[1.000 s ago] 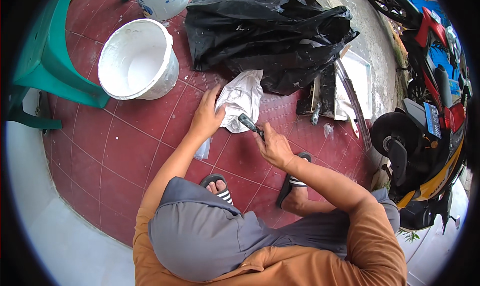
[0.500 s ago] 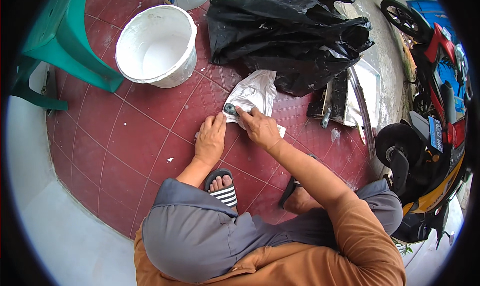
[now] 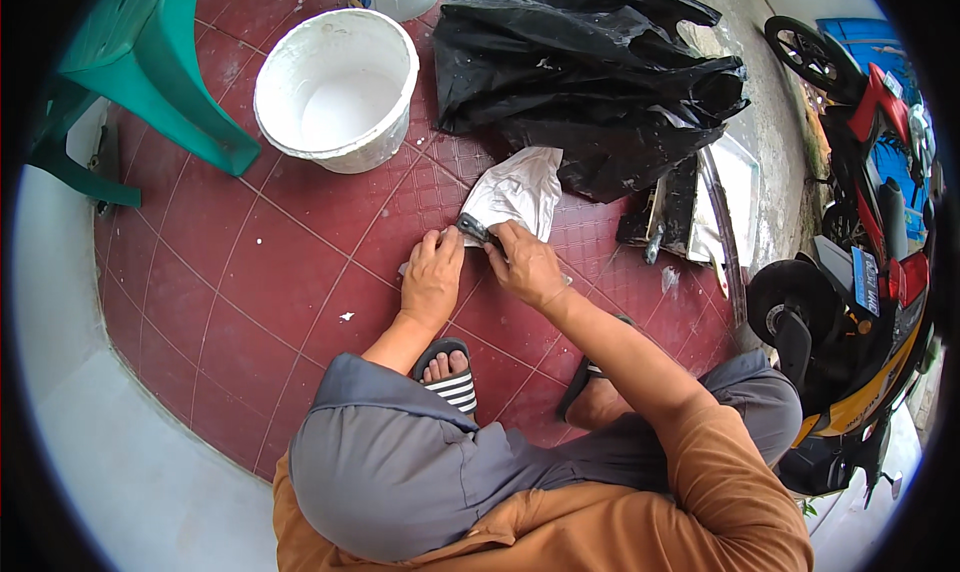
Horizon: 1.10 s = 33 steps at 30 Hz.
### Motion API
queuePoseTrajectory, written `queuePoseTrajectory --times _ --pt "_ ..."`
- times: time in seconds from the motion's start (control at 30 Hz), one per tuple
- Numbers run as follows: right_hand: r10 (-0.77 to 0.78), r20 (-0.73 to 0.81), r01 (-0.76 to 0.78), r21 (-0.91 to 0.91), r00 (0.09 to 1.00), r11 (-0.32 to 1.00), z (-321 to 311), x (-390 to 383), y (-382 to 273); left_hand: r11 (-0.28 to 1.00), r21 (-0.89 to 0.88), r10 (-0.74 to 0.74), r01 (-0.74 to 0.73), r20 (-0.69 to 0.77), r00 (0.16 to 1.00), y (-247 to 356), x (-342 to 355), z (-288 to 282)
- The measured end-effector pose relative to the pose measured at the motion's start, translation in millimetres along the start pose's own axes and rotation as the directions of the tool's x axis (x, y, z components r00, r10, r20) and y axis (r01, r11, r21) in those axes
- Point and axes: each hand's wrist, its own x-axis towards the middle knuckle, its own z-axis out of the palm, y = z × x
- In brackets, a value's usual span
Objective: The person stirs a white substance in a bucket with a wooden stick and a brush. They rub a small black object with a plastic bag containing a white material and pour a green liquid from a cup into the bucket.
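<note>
"As I watch from my remote seat, how far along do you judge this?"

"Partway, I'd judge: the dark-handled tool (image 3: 472,227) is already at the near-left part of the pale sheet (image 3: 522,184), most of which lies spread and uncovered. What is left, I can't tell."

"And the fingers?"

"I see the right hand (image 3: 528,264) grasping the tool. The left hand (image 3: 432,277) bends its fingers at the sheet's near-left edge; whether they pinch it, I can't tell."

"Materials?"

"The sheet is limp and creased, faintly shiny; I can't say cloth or plastic. The tool's visible end is rounded. Farther off, a black plastic bag (image 3: 580,72) slumps in glossy folds; far left, a round, white-crusted bucket (image 3: 382,144) stands on glossy red floor tiles (image 3: 270,307)."
</note>
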Motion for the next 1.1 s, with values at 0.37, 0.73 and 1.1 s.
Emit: queuePoseTrajectory --times 0.37,0.73,1.1 --pt "0.113 0.129 -0.099 -0.110 0.985 0.989 11 13 -6 0.996 -0.086 0.003 -0.004 -0.012 1.000 2 2 -4" --pt "0.182 0.087 -0.163 -0.191 0.979 0.968 5 51 15 0.999 0.033 0.023 -0.025 0.038 0.999 5 5 -5" --pt "0.026 0.170 0.000 -0.152 0.985 0.988 5 6 7 0.999 0.019 0.036 -0.036 -0.001 0.999 5 8 5"
